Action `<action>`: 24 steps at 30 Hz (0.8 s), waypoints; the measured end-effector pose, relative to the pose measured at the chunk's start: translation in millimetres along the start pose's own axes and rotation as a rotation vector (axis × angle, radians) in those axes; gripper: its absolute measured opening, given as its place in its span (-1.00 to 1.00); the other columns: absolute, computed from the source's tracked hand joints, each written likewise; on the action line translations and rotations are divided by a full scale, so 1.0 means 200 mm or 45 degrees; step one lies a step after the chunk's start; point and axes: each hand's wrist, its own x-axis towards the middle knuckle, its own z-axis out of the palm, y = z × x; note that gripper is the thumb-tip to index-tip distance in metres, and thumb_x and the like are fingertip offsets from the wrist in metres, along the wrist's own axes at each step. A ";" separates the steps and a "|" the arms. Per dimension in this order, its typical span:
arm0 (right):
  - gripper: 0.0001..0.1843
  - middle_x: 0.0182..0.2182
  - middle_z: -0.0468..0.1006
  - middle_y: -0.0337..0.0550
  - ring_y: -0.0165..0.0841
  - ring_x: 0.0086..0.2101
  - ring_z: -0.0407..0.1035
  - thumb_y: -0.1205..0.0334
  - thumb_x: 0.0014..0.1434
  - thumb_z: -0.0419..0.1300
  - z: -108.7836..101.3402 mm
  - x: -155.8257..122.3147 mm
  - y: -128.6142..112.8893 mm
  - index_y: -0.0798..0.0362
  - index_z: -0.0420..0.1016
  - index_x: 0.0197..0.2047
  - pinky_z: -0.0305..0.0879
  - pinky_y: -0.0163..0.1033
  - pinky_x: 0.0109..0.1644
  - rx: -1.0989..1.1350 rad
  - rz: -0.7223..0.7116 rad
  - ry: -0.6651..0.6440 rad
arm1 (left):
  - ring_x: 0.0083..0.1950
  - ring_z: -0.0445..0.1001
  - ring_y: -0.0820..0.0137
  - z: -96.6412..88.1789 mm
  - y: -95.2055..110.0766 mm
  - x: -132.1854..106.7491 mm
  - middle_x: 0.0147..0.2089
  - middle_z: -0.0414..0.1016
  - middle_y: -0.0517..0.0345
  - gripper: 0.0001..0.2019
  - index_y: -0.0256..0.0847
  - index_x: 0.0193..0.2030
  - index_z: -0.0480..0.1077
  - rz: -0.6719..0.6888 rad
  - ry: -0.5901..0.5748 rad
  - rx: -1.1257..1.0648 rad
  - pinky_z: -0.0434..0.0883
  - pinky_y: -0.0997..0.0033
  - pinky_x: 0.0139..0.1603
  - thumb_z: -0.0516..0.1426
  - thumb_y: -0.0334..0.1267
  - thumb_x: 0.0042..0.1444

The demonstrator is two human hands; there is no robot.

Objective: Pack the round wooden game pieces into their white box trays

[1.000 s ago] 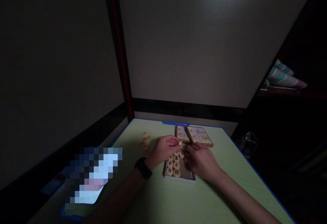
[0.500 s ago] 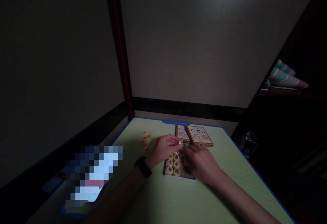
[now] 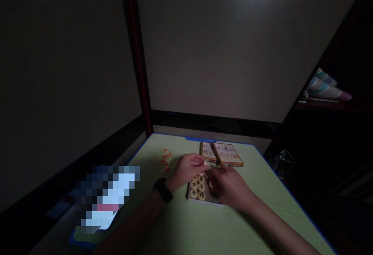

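A shallow tray (image 3: 204,201) on the green table holds several round wooden game pieces with black characters (image 3: 197,187). My left hand (image 3: 186,169), a dark watch on its wrist, hovers at the tray's far left corner with a pale piece (image 3: 206,163) pinched in its fingertips. My right hand (image 3: 229,185) lies over the tray's right side, fingers curled onto a piece (image 3: 211,184) there. The right half of the tray is hidden beneath it.
Several loose red-marked pieces (image 3: 165,158) lie left of my left hand. An opened orange box (image 3: 221,153) sits beyond the tray. The blue-edged table (image 3: 180,228) stands in a dark room corner. A pixelated bright patch (image 3: 107,198) is at left, folded cloth (image 3: 325,88) at right.
My right hand has slid slightly left and nearer over the tray's pieces. My left hand keeps its pinched piece almost still.
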 end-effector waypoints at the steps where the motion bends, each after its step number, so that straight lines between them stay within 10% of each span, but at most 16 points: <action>1: -0.73 -0.27 0.59 0.00 -0.10 -0.15 0.41 0.33 0.02 0.17 -0.01 0.00 0.01 0.06 0.48 -0.16 0.21 -0.12 -0.10 0.037 -0.004 -0.003 | -0.28 0.57 0.40 0.00 0.00 0.00 -0.32 0.59 0.07 -0.74 -0.31 -0.33 0.47 0.001 -0.003 0.007 0.50 0.47 -0.20 0.38 -0.38 -0.19; 10: -0.84 -0.21 0.50 -0.07 -0.26 -0.24 0.41 0.31 0.17 0.14 0.05 0.01 0.03 0.03 0.30 -0.14 0.29 -0.23 -0.21 0.511 -0.070 0.455 | -0.28 0.57 0.41 0.05 0.00 -0.03 -0.31 0.60 0.07 -0.77 -0.31 -0.30 0.49 -0.013 -0.028 0.002 0.51 0.48 -0.22 0.34 -0.45 -0.17; 24: -0.77 -0.20 0.62 -0.07 -0.27 -0.22 0.49 0.34 0.16 0.10 0.07 0.05 0.16 0.05 0.49 -0.11 0.36 -0.20 -0.12 0.780 -0.026 0.401 | -0.30 0.55 0.41 0.03 -0.05 0.00 -0.31 0.58 0.09 -0.75 -0.29 -0.22 0.46 0.030 0.070 0.037 0.46 0.50 -0.29 0.31 -0.40 -0.10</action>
